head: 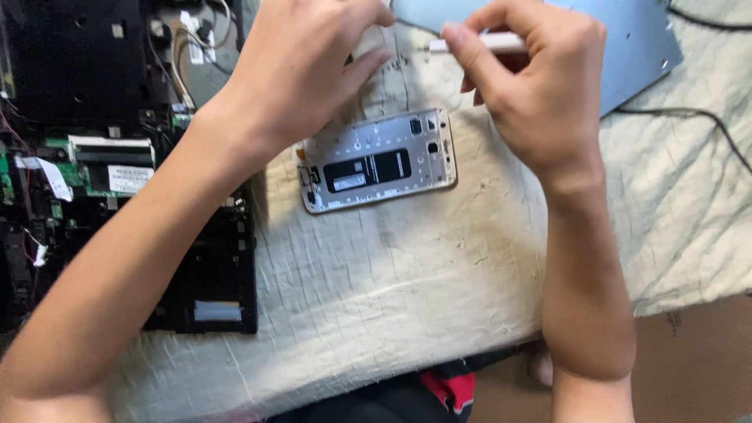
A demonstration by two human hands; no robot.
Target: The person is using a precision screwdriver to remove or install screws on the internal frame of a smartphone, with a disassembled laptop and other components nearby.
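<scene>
An opened phone frame [376, 160], silver with a black panel in its middle, lies flat on a cream cloth. My right hand [540, 86] hovers above its far right corner, fingers closed around a slim white tool [493, 43] that points left. My left hand [301, 63] hangs over the frame's far left side with fingers curled together; whether it pinches something small I cannot tell. The tool's tip lies between the two hands.
A dismantled laptop [102, 141] with bare circuit boards and wires fills the left side. A grey metal plate [634, 39] lies at the far right, with a black cable [697, 117] beside it. The cloth [392, 290] ends at the near table edge.
</scene>
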